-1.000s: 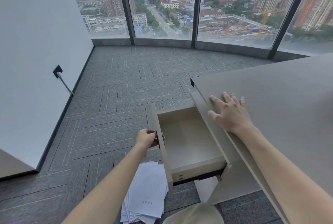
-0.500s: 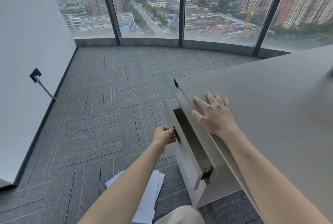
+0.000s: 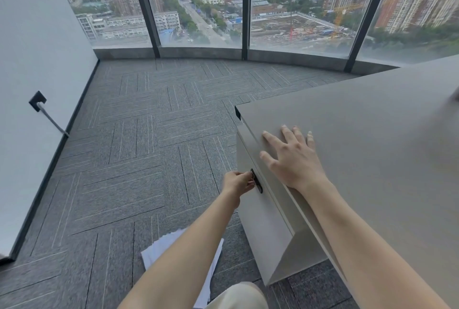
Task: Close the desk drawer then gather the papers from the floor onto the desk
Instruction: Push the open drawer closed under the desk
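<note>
The beige desk (image 3: 367, 139) fills the right side. Its drawer (image 3: 263, 224) sits flush with the desk body, with no gap showing. My left hand (image 3: 238, 182) is closed on the dark drawer handle (image 3: 256, 180) on the drawer front. Flat on the desk top near its left edge rests my right hand (image 3: 293, 157), fingers spread. A stack of white papers (image 3: 159, 251) lies on the grey carpet below, partly hidden by my left forearm.
Grey carpet tiles (image 3: 139, 149) stretch left and ahead to the tall windows (image 3: 198, 5). A white wall (image 3: 29, 60) on the left has a dark socket with a cable (image 3: 47, 115). My knee (image 3: 238, 296) shows at the bottom edge.
My left hand pushed the drawer from wide open to fully shut, staying on the handle. My right hand stayed flat on the desk top.
</note>
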Motion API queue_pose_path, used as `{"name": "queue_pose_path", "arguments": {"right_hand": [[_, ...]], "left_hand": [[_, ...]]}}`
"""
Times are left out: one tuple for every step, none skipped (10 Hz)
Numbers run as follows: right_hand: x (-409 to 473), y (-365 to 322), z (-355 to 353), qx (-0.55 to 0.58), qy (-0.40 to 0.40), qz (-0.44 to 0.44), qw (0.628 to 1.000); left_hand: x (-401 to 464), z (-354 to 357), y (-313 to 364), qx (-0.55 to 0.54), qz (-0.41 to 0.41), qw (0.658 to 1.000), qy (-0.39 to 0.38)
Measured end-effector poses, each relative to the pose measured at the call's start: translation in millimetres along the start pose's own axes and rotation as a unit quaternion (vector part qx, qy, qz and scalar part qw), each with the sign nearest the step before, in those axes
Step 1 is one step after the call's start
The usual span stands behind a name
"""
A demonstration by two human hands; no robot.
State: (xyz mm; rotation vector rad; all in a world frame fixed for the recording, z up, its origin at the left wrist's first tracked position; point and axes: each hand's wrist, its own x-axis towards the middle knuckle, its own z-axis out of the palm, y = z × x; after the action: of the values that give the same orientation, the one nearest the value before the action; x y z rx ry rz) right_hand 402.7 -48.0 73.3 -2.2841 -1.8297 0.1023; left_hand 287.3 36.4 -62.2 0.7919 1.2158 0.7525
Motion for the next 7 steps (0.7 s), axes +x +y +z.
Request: {"name": "queue_pose_path", "arguments": {"right_hand": [[0.8, -0.9, 0.8, -0.005, 0.001, 0.001, 1.0], [-0.2, -2.0, 0.1, -0.003, -0.004, 0.004, 1.0], [-1.5, -2.4, -0.6, -0.002, -0.004, 0.004, 1.0], [-1.2, -2.5, -1.2, -0.001, -0.005, 0.004, 1.0], [-1.3, -2.0, -1.0, -0.001, -0.004, 0.004, 1.0], [-0.8, -1.6, -0.7, 0.0, -0.004, 0.004, 1.0], [-0.6, -1.5, -0.7, -0.001, -0.006, 0.004, 1.0]], "left_hand": [[2.4, -0.1, -0.6, -0.004, -0.003, 1.0, -0.008], [3.4, 2.1, -1.6, 0.004, -0.004, 1.0, -0.003], [4.0, 2.4, -0.4, 0.009, -0.006, 1.0, -0.009], [4.1, -0.5, 3.1, 0.011, -0.021, 0.999, -0.025], [5.3, -2.2, 5.7, 0.024, -0.039, 0.998, -0.034], [7.1, -0.8, 9.2, 0.018, -0.067, 0.997, -0.022], [10.0, 0.6, 12.9, 0.004, -0.095, 0.995, -0.019]]}}
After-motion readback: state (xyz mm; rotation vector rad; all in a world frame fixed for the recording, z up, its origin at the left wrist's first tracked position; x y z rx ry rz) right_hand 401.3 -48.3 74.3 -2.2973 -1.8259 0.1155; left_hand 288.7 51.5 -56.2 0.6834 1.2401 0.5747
